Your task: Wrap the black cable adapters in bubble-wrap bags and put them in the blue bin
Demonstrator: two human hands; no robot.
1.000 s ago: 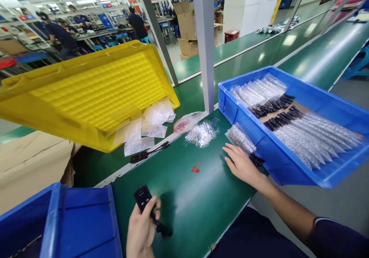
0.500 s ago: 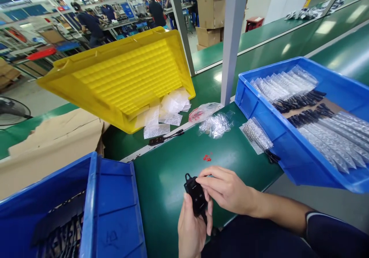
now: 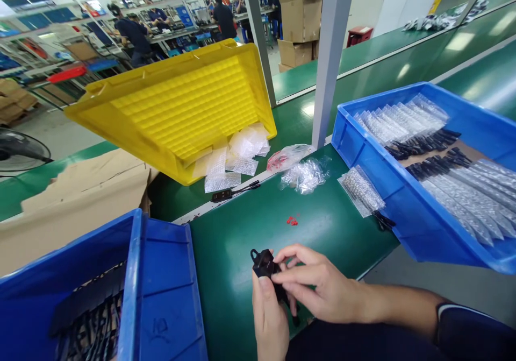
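A small black box-shaped device (image 3: pixel 264 264) with a loop at its top end is held in my left hand (image 3: pixel 270 318), low in the middle of the view. Its face has tilted away from me, and part of its body is covered by my fingers. My right hand (image 3: pixel 318 283) is closed at the device's right edge, fingertips pressed together there; anything small between them is hidden. Beyond my hands, several tiny red pieces (image 3: pixel 292 221) lie on the green work surface (image 3: pixel 234 232).
A blue bin (image 3: pixel 169 285) with black devices stands at left. Another blue bin (image 3: pixel 363 140) at right holds bubble-wrapped items, with a wrapped bundle (image 3: pixel 363 191) against it. A tilted yellow tray (image 3: pixel 181 113), clear plastic bags (image 3: pixel 304 177), a black device (image 3: pixel 221 195) and a grey post (image 3: pixel 330 54) are beyond.
The device has turned and tipped in my left hand, its loop end moving left and down. My right fingers have shifted lower along its edge. The camera view has moved slightly.
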